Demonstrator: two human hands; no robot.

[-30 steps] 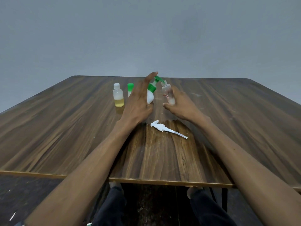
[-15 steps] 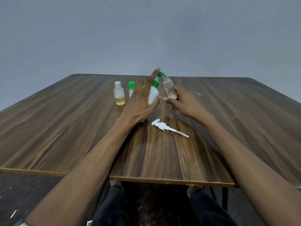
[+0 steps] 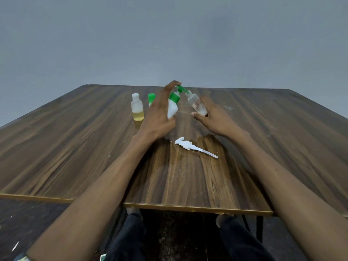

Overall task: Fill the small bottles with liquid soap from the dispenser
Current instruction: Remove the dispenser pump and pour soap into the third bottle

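My left hand (image 3: 157, 117) grips a white soap dispenser (image 3: 172, 108) with a green pump head, and its forefinger rests on top of the pump. The green nozzle points into the open neck of a small clear bottle (image 3: 196, 103), which my right hand (image 3: 212, 117) holds tilted toward it. A little white liquid lies in that bottle's bottom. To the left a small capped bottle (image 3: 137, 108) with yellow liquid stands upright on the wooden table (image 3: 75, 144). A green cap (image 3: 151, 97) shows behind my left hand; what it sits on is hidden.
A loose white pump head with its tube (image 3: 190, 146) lies on the table in front of my hands. A wet patch spreads around it. The table's near edge (image 3: 188, 207) runs above my knees. A plain grey wall stands behind.
My left forefinger has curled down onto the pump head from pointing upward. The dispenser and the clear bottle stay together, lifted slightly compared with one second ago.
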